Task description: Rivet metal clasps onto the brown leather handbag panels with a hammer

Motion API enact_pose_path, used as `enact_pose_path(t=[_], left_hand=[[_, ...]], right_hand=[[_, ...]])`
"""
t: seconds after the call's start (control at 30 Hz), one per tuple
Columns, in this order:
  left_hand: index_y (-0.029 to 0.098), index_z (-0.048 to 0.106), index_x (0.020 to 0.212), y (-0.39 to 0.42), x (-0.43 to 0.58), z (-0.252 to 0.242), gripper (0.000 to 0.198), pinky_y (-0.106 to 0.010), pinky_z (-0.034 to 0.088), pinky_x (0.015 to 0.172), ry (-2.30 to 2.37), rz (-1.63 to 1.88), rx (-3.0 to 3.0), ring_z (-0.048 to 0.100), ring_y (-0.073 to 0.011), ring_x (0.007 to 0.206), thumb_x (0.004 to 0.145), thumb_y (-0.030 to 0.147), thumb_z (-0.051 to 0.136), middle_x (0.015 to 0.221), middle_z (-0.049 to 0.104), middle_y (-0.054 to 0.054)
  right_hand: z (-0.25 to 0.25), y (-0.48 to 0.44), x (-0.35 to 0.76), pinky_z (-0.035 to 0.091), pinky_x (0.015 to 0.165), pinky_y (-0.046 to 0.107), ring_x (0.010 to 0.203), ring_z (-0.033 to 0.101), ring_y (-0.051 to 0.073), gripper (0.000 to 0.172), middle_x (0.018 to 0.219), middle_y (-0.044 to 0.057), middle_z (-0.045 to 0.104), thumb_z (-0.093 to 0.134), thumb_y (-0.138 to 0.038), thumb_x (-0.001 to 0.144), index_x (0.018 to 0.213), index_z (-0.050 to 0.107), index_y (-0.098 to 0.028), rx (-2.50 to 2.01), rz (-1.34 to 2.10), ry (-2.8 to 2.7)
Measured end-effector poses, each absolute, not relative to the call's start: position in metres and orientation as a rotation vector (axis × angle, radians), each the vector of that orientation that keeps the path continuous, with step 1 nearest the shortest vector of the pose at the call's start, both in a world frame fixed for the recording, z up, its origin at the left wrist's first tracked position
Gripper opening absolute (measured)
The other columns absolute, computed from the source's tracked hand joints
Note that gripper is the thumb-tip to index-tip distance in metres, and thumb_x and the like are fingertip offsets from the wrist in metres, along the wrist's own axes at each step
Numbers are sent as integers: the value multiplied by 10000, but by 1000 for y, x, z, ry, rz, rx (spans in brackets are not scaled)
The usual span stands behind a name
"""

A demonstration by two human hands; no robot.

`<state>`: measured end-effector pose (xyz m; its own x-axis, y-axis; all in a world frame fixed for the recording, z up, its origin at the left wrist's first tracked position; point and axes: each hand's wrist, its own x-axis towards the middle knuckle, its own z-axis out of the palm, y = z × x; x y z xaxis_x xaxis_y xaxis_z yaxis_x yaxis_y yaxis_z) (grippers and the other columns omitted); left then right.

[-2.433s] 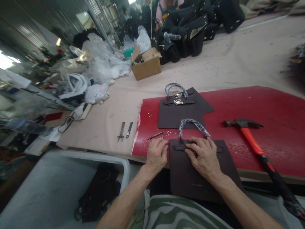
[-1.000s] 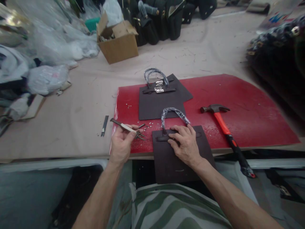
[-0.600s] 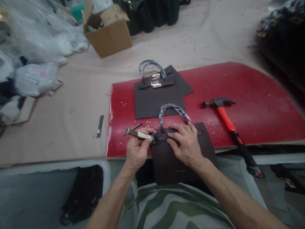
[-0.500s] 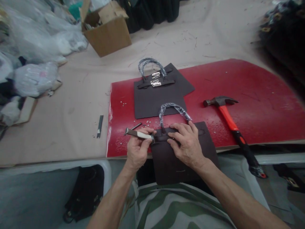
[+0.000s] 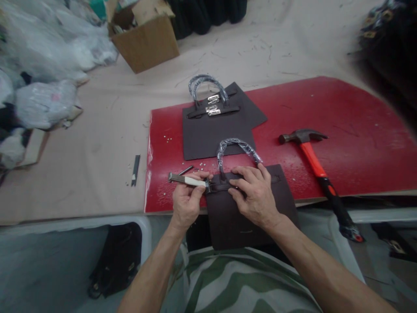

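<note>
A dark brown bag panel (image 5: 257, 221) lies over the front edge of the red board, its plastic-wrapped handle (image 5: 233, 141) arching up from the top. My left hand (image 5: 186, 202) is closed on a metal hand punch (image 5: 192, 181) with a white-wrapped middle. The punch lies nearly level, its wider end at the left end of the panel's strap (image 5: 220, 187). With bent fingers, my right hand (image 5: 256, 191) grips the panel at the strap and the handle's right base. The right fingertips partly cover the strap.
On the red board (image 5: 352, 113) lie a claw hammer (image 5: 312, 152), finished-looking panels with handles (image 5: 215, 134), a thin metal rod (image 5: 186, 170) and small scraps. A dark flat tool (image 5: 136, 170) rests to the left. A cardboard box (image 5: 146, 43) and plastic bags (image 5: 48, 104) stand behind.
The punch's wide end has come up against the strap's left end and tilted slightly. My right hand stays on the panel. The whole view has shifted a little.
</note>
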<state>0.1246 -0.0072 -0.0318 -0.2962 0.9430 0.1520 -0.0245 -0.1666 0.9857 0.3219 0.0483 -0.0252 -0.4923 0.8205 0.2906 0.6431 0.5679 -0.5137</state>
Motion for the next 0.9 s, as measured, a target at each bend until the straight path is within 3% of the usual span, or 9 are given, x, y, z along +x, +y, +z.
enact_pose_path(t=[0.47, 0.73, 0.9], left_hand=[[184, 586, 1039, -22, 122, -36, 143, -321, 598, 896, 1298, 1614, 1108, 728, -210, 1030, 940, 256, 661, 1137, 699, -92], [175, 552, 1030, -18, 125, -40, 248, -352, 593, 918, 1282, 1668, 1027, 738, -210, 993, 912, 337, 699, 1090, 715, -97], [167, 558, 1017, -18, 122, -42, 313, -331, 610, 867, 1365, 1640, 1044, 749, -208, 950, 887, 401, 720, 1057, 726, -100]], right_hand=[[-25, 50, 322, 226, 1177, 546, 1158, 575, 269, 63, 1228, 30, 685, 651, -243, 879, 928, 685, -261, -1123, 465, -2287], [-23, 47, 321, 219, 1174, 569, 1157, 573, 271, 152, 1204, 43, 687, 650, -202, 846, 990, 677, -244, -1120, 503, -2262], [-17, 53, 344, 398, 1114, 499, 1260, 550, 261, 352, 1311, 101, 623, 596, -166, 816, 1160, 639, -228, -1058, 627, -1931]])
